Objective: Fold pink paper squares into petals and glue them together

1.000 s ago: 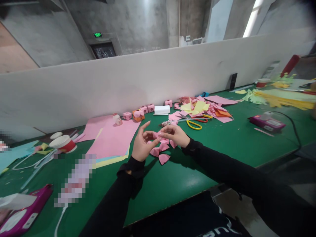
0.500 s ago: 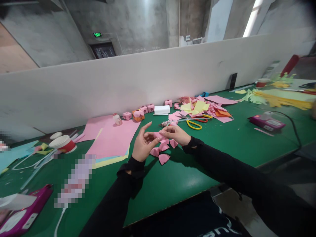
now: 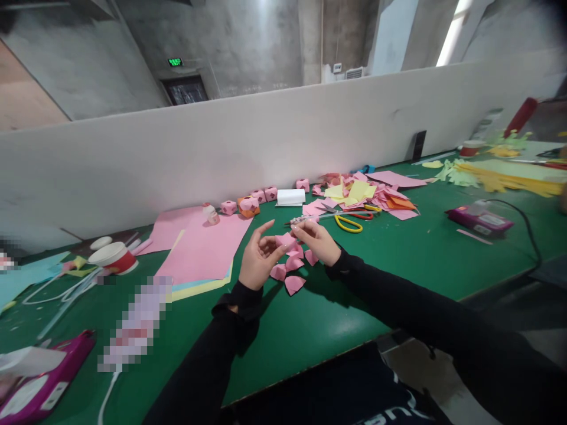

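Note:
A folded pink paper piece [image 3: 286, 241] is held up over the table between the thumb and fingers of my left hand [image 3: 257, 260]. The thumb and index finger of my right hand [image 3: 319, 239] are pinched together at its upper right corner. Below both hands lie several more folded pink paper pieces [image 3: 295, 284] on the green table [image 3: 336, 321]. Just behind the right fingertips is a slim tool with a pink end [image 3: 313, 219], partly hidden.
Scissors with yellow handles [image 3: 348, 224] lie beside a heap of paper scraps [image 3: 354, 192]. Pink sheets [image 3: 204, 248], a small bottle [image 3: 211, 214], finished-looking pink paper cubes [image 3: 229, 207] and a white pad [image 3: 291, 197] line the back. A paper cup [image 3: 113, 258] stands left.
My right hand has shifted slightly up, its fingertips now at the paper piece's upper corner, showing more of the piece. My left hand has barely moved, still holding it.

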